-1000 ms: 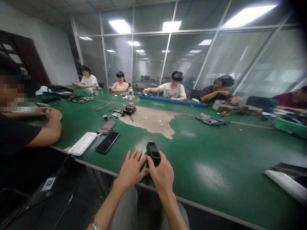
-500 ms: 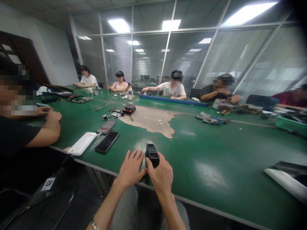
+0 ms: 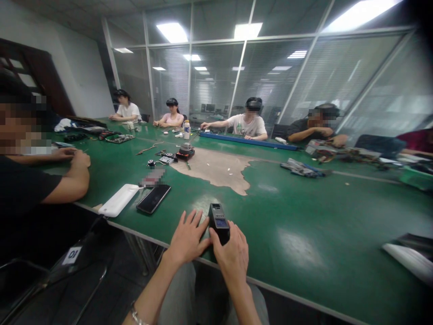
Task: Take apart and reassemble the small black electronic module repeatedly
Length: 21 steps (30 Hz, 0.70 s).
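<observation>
A small black box-shaped device (image 3: 219, 223) stands near the table's front edge, a small bluish screen lit on its top face. My right hand (image 3: 232, 250) is closed around its near end, thumb on the left side and fingers along the right. My left hand (image 3: 189, 237) lies beside it with fingers spread over the tabletop, fingertips close to the device's left side; whether they touch it I cannot tell. To the left lie a black smartphone (image 3: 154, 198) and a white power bank (image 3: 119, 200) with a short white cable.
The green table (image 3: 270, 266) has a bare brown patch (image 3: 216, 169) in its middle. Beyond lie electronic parts (image 3: 185, 151), a bottle (image 3: 186, 130), a blue bar (image 3: 246, 140) and grey-blue gloves (image 3: 301, 168). A co-worker's arm (image 3: 69, 180) rests at left; several people sit across.
The device's screen, dark before, now shows a bluish display. The view has shifted slightly; my right hand keeps hold of the device and my left hand stays spread beside it.
</observation>
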### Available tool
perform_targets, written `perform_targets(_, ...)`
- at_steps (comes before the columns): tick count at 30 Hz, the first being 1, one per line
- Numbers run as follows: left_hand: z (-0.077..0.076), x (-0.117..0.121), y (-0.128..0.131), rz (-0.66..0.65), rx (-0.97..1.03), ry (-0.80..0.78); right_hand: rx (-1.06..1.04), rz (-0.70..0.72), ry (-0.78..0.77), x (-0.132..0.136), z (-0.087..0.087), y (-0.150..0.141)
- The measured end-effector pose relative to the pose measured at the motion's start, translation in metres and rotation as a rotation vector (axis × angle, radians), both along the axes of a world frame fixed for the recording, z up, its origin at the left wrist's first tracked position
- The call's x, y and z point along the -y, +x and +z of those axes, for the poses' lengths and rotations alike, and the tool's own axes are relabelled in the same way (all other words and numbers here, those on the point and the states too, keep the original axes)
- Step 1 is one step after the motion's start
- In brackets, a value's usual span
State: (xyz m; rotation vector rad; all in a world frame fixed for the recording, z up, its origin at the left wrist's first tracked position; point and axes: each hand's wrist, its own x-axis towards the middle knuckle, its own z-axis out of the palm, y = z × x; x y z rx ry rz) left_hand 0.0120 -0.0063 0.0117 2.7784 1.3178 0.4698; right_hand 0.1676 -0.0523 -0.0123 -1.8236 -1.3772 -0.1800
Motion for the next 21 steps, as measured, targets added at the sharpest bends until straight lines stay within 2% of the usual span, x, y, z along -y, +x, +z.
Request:
perform_targets(9,0.001,0.001,0.0,-0.009,-0.003,0.005,-0.067,0.028,-0.074,0.001,0.012,-0.002)
perform_targets(14,0.003,0.002,-0.001,-0.014,-0.009,0.0,-0.122,0.071,-0.055,-0.001,0.021,-0.002)
perform_targets(21,0.0,0.002,0.0,-0.002,0.003,0.001,-0.206,0.096,0.052,-0.007,0.05,0.0)
